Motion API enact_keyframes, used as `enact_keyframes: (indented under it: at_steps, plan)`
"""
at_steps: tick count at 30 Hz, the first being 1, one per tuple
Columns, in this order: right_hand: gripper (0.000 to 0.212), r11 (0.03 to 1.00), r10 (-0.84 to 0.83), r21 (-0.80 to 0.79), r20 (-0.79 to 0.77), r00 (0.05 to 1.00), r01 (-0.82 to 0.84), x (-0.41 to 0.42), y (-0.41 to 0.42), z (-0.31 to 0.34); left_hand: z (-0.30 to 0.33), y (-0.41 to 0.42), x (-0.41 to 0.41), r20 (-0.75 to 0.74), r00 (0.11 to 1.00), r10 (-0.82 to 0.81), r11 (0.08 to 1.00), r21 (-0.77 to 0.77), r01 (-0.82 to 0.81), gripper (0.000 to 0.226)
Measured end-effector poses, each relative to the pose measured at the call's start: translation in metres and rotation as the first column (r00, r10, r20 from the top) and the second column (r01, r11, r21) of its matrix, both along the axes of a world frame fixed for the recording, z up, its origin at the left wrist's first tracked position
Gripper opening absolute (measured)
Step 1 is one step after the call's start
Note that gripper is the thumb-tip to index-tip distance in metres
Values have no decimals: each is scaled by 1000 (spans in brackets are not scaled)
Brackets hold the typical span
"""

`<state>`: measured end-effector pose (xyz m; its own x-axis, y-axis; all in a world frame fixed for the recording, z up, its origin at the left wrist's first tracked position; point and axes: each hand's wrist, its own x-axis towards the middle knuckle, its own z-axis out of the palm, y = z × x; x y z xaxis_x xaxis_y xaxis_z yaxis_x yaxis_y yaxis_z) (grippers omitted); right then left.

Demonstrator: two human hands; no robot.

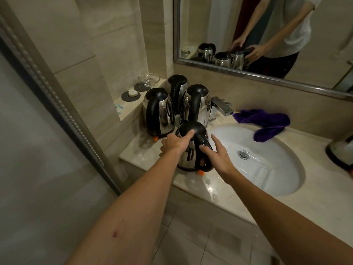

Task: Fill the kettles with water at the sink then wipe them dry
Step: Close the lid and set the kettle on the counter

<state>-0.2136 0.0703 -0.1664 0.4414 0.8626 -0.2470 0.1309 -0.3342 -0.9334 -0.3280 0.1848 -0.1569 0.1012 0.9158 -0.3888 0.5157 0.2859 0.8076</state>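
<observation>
A steel kettle with a black lid and handle stands on the marble counter at the sink's left rim. My left hand grips its body from the left, thumb lying on the lid. My right hand is spread open beside the handle, with the thumb touching it. Three more kettles stand behind: one on the left, one at the back and one by the faucet. A purple cloth lies on the sink's far rim.
The wet white basin has a chrome faucet at its back left. Another kettle sits at the far right edge. A glass bowl and a soap sit on a wall ledge. A glass door frame runs along the left.
</observation>
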Motion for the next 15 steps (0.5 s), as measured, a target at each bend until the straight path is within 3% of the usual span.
enact_keyframes:
  at_steps: [4,7,12,15]
  plan:
    - [86,983,151,-70,-187,971,-167,15,-3,9,-5,0,-2,63,998,-25,1000,-1,26,61]
    - [82,977,178,-72,-230,957,-199,16,-2,13,-2,2,-5,67,996,-63,998,-7,63,71]
    - [118,987,69,-125,-257,964,-104,15,3,9,-2,8,-5,32,993,-116,993,16,115,67]
    - [95,987,87,-114,-236,968,-116,7,8,8,-2,13,-4,40,990,-137,990,20,136,68]
